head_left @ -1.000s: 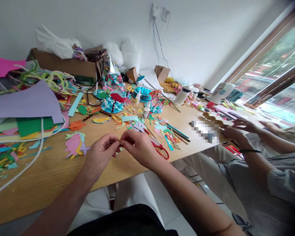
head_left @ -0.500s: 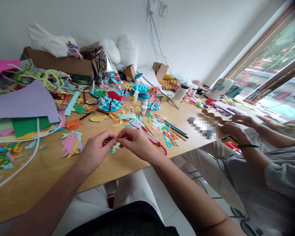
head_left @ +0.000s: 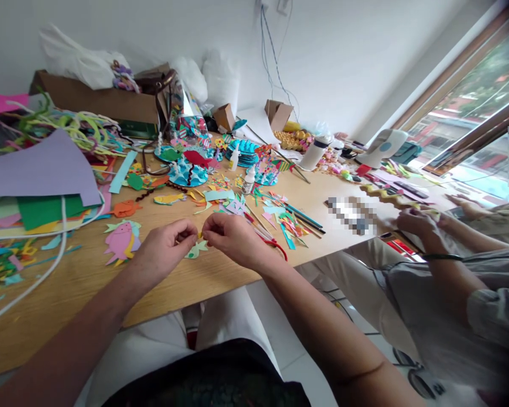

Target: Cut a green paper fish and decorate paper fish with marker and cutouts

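Above the near edge of the wooden tabletop (head_left: 89, 294), the left hand (head_left: 163, 249) and the right hand (head_left: 233, 240) meet fingertip to fingertip, each grip pinched narrow on a tiny yellow paper scrap (head_left: 200, 234). Just beneath them a small pale green paper cut-out (head_left: 196, 249) lies on the wood. Red-handled scissors (head_left: 275, 244) rest beside the right wrist. A pink paper fish (head_left: 121, 240) lies to the left. A neighbouring person's hand (head_left: 418, 223) works farther right.
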`<state>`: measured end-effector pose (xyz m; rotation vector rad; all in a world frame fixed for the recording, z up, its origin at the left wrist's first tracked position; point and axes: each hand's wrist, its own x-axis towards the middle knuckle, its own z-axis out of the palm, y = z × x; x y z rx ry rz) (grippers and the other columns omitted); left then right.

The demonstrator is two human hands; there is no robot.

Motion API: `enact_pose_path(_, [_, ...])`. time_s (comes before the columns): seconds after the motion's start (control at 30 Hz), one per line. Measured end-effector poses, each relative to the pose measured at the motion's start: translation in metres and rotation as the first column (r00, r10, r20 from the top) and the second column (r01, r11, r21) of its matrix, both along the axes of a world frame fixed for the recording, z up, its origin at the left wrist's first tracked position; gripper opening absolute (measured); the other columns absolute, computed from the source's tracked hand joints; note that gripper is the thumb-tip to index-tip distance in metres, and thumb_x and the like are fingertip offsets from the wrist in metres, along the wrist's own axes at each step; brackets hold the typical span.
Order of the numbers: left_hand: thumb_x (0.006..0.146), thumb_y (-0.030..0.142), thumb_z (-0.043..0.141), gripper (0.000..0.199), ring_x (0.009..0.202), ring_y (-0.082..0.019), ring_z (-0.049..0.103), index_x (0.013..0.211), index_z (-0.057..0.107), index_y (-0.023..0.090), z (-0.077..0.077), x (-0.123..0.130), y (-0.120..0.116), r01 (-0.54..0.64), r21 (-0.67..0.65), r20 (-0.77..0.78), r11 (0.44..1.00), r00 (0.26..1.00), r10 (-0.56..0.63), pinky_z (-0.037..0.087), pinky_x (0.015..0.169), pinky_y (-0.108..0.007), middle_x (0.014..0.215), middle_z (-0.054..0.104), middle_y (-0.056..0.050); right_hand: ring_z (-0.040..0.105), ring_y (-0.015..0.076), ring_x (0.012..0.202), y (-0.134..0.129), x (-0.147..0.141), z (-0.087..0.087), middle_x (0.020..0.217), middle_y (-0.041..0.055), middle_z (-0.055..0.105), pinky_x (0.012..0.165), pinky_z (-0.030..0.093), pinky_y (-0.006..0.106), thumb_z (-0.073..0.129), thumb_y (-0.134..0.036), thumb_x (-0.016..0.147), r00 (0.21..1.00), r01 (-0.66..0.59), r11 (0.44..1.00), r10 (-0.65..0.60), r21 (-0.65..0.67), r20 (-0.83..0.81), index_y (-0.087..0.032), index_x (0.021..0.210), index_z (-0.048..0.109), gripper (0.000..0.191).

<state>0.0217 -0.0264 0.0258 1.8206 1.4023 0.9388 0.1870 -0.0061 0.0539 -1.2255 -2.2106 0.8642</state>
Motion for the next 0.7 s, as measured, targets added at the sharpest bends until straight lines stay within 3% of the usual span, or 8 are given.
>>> enact_pose_path(0.17, [0.069, 0.042, 0.051, 0.022, 0.054, -0.013, 0.047, 0.069, 0.058, 0.021, -0.005, -0.01, -0.001, -0.055, -0.032, -0.043, 0.998, 0.998, 0.054, 0.036, 0.05, -0.024, 0.058, 0.053, 0.004, 0.044, 0.0066, 0.058, 0.009, -0.006, -0.005, 0.063, -0.0036, 0.054, 0.057, 0.03, 0.02, 0.052, -0.012, 0.081, 0.999, -0.021, 1.0, 0.02, 0.022, 0.033, -0.014, 0.078, 0.06, 0.008])
enact_pose_path(0.37, [0.071, 0.045, 0.053, 0.025, 0.059, -0.014, 0.05, 0.072, 0.058, 0.021, -0.014, -0.018, -0.004, -0.088, -0.059, 0.013, 0.994, 0.996, 0.089, 0.039, 0.053, -0.025, 0.063, 0.056, 0.002, 0.045, 0.0067, 0.059, 0.014, -0.011, -0.01, 0.064, -0.0035, 0.054, 0.057, 0.031, 0.02, 0.052, -0.012, 0.081, 0.997, -0.08, 0.997, 0.08, -0.009, 0.021, -0.013, 0.079, 0.061, 0.009])
enact_pose_path(0.53, [0.072, 0.045, 0.053, 0.025, 0.058, -0.014, 0.049, 0.074, 0.059, 0.021, -0.015, -0.018, -0.004, -0.049, -0.06, 0.064, 0.997, 0.997, 0.052, 0.038, 0.052, -0.024, 0.062, 0.055, 0.003, 0.048, 0.0069, 0.063, 0.013, -0.011, -0.012, 0.072, -0.0019, 0.06, 0.061, 0.035, 0.02, 0.052, -0.015, 0.082, 0.994, -0.105, 0.994, 0.104, -0.016, -0.03, -0.014, 0.09, 0.065, 0.015])
enact_pose_path(0.7, [0.073, 0.044, 0.053, 0.024, 0.057, -0.014, 0.049, 0.069, 0.057, 0.021, -0.014, -0.017, -0.005, -0.045, -0.058, 0.046, 0.997, 0.998, 0.047, 0.037, 0.052, -0.024, 0.06, 0.054, 0.003, 0.048, 0.0062, 0.061, 0.011, -0.011, -0.016, 0.069, -0.0028, 0.058, 0.058, 0.035, 0.019, 0.052, -0.016, 0.082, 0.988, -0.15, 0.987, 0.146, -0.066, -0.059, -0.014, 0.084, 0.064, 0.012])
